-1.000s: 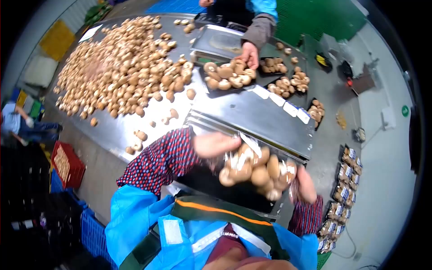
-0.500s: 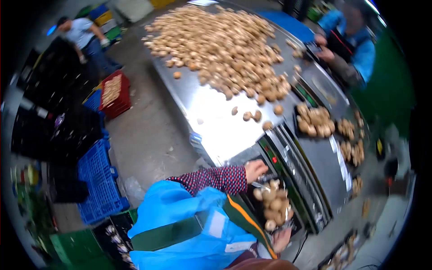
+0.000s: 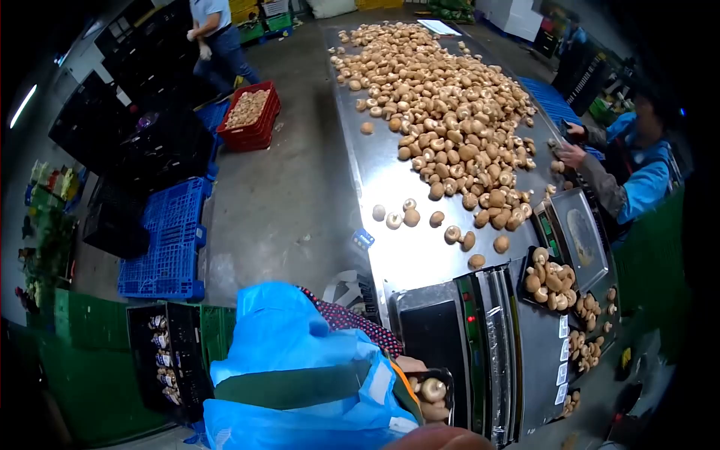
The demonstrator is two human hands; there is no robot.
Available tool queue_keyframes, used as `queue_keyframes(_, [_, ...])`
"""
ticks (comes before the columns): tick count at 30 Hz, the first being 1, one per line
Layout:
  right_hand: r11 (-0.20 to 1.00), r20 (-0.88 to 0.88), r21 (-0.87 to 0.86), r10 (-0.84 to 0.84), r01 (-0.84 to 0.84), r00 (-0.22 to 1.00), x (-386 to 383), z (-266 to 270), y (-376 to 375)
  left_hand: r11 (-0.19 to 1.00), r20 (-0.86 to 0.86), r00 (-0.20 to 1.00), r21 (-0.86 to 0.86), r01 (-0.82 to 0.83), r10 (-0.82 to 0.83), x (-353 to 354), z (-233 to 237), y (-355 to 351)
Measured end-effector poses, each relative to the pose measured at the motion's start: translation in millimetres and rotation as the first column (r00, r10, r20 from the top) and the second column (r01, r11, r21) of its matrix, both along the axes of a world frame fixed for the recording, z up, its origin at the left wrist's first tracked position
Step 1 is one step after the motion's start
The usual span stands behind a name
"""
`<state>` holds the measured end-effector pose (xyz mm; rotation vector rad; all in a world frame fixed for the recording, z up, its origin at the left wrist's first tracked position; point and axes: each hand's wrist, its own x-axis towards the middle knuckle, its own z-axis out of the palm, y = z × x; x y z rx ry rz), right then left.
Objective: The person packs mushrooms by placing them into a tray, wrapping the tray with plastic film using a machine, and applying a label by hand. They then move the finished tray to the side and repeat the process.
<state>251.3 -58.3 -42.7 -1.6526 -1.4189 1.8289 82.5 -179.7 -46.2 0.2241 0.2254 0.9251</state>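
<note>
Close against my body, a black tray (image 3: 450,376) of mushrooms (image 3: 433,389) is partly hidden by my blue apron. My left hand (image 3: 410,364), below a dark dotted sleeve, is at the tray's far left edge and appears to grip it; most of its fingers are hidden. I cannot see my right hand. Beyond the tray lies a dark flat plate (image 3: 433,337) set in the bench, beside the film-wrapping machine (image 3: 498,345). A large heap of loose mushrooms (image 3: 457,112) covers much of the steel table (image 3: 356,161).
A filled mushroom tray (image 3: 551,279) sits by the scale (image 3: 585,229), with more packs at the right edge. Across the table a person (image 3: 637,165) holds a dark device. On the left are a red crate (image 3: 251,139), a blue pallet (image 3: 165,240), black crates and another person (image 3: 214,37).
The mushroom tray has come nearer my body, with my left hand now at its edge. My right hand has gone out of sight. The view has turned, and the person at left stands more upright.
</note>
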Motion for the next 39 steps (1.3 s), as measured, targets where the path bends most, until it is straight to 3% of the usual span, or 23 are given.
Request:
queue_keyframes(4, [0.997, -0.047, 0.048, 0.059, -0.057, 0.997, 26.6, 31.0, -4.2, 0.981, 0.358, 0.921, -0.063, 0.186, -0.152, -22.8, 38.7, 29.5])
queue_keyframes(7, [0.977, -0.086, 0.096, 0.200, -0.192, 0.976, 44.0, 83.2, -3.2, 0.943, 0.171, 0.939, -0.099, 0.317, -0.298, -54.9, 75.4, 66.4])
queue_keyframes(9, [0.921, -0.021, 0.092, 0.381, -0.378, 0.924, 40.6, 124.3, 20.3, 0.835, 0.157, 0.822, 0.171, 0.523, -0.547, -54.9, 58.0, 94.5])
queue_keyframes(11, [0.730, 0.261, -0.031, 0.666, -0.683, 0.699, 21.0, 164.9, 70.7, 0.946, 0.194, 0.929, -0.007, 0.323, -0.316, -68.9, 54.8, 98.9])
queue_keyframes(13, [0.603, 0.086, 0.523, 0.666, -0.602, 0.741, 7.8, 181.8, 114.3, 0.987, 0.082, 0.995, -0.149, 0.060, -0.048, -83.7, 53.6, 102.7])
queue_keyframes(14, [0.652, -0.015, 0.581, 0.607, -0.487, 0.795, 21.4, 169.1, 155.3, 0.982, 0.014, 0.999, -0.184, -0.043, 0.046, -86.3, 52.7, 108.3])
queue_keyframes(15, [0.533, 0.163, 0.697, 0.534, -0.479, 0.830, 39.0, 156.7, 216.9, 0.971, -0.062, 0.990, -0.197, -0.136, 0.127, -88.2, 52.4, 115.0])
queue_keyframes(17, [0.750, 0.013, 0.651, 0.150, -0.122, 0.989, 74.2, 122.1, 321.8, 0.948, -0.159, 0.963, -0.199, -0.247, 0.217, -93.6, 53.9, 125.9])
queue_keyframes(18, [0.751, 0.257, 0.616, 0.094, -0.238, 0.962, 98.2, 94.8, 366.2, 0.940, -0.191, 0.948, -0.184, -0.288, 0.253, -98.4, 55.3, 126.1])
queue_keyframes(19, [0.861, 0.490, 0.327, 0.199, -0.390, 0.849, 120.8, 68.3, 409.5, 0.928, -0.218, 0.932, -0.175, -0.329, 0.289, -104.4, 56.7, 123.3])
queue_keyframes(22, [0.938, 0.734, 0.108, 0.148, -0.330, 0.663, 123.4, 10.8, 442.9, 0.897, -0.270, 0.891, -0.152, -0.414, 0.366, -116.3, 63.5, 120.8])
queue_keyframes(23, [0.939, 0.730, 0.054, 0.195, -0.339, 0.655, 126.1, 3.1, 452.3, 0.888, -0.278, 0.880, -0.148, -0.434, 0.384, -117.3, 65.8, 121.2])
queue_keyframes(26, [0.916, 0.355, 0.139, 0.309, -0.376, 0.883, 115.4, 53.2, 427.2, 0.865, -0.296, 0.849, -0.120, -0.488, 0.438, -112.1, 75.3, 124.9])
queue_keyframes(27, [0.897, 0.428, 0.260, 0.226, -0.358, 0.875, 107.0, 74.5, 410.3, 0.861, -0.288, 0.845, -0.109, -0.496, 0.450, -107.8, 81.0, 125.1])
queue_keyframes(29, [0.479, 0.789, 0.540, -0.001, -0.692, 0.615, 100.3, 93.8, 369.5, 0.845, -0.266, 0.830, -0.088, -0.528, 0.491, -97.8, 95.0, 125.2])
queue_keyframes(30, [-0.129, 0.623, 0.745, -0.219, -0.655, 0.751, 91.4, 110.1, 333.8, 0.840, -0.239, 0.829, -0.082, -0.536, 0.506, -90.2, 103.5, 126.4])
queue_keyframes(31, [-0.159, 0.508, 0.808, -0.301, -0.568, 0.807, 72.7, 151.6, 289.4, 0.830, -0.212, 0.822, -0.078, -0.553, 0.528, -83.1, 111.5, 124.8])
queue_keyframes(32, [0.029, 0.405, 0.905, -0.364, -0.424, 0.839, 62.8, 190.9, 247.1, 0.823, -0.184, 0.820, -0.080, -0.562, 0.542, -75.8, 120.3, 127.5])
queue_keyframes(34, [0.188, -0.045, 0.980, -0.093, 0.062, 0.995, 57.0, 238.9, 182.3, 0.822, -0.115, 0.825, -0.085, -0.563, 0.553, -62.7, 129.1, 129.1])
queue_keyframes(36, [0.425, -0.117, 0.895, 0.517, -0.136, 0.848, 32.7, 260.9, 139.6, 0.846, -0.007, 0.852, -0.117, -0.521, 0.524, -49.5, 122.5, 132.7])
queue_keyframes(37, [0.481, -0.077, 0.831, 0.599, -0.281, 0.797, 14.7, 258.9, 127.7, 0.854, 0.062, 0.857, -0.148, -0.499, 0.512, -45.3, 115.1, 127.5])
queue_keyframes(38, [0.676, -0.041, 0.652, 0.483, -0.343, 0.875, -8.5, 255.2, 104.4, 0.862, 0.130, 0.857, -0.180, -0.475, 0.499, -41.2, 107.7, 122.4])
queue_keyframes(39, [0.737, -0.029, 0.471, 0.562, -0.485, 0.826, -30.5, 242.5, 101.2, 0.889, 0.171, 0.875, -0.164, -0.428, 0.453, -36.9, 113.7, 118.2])
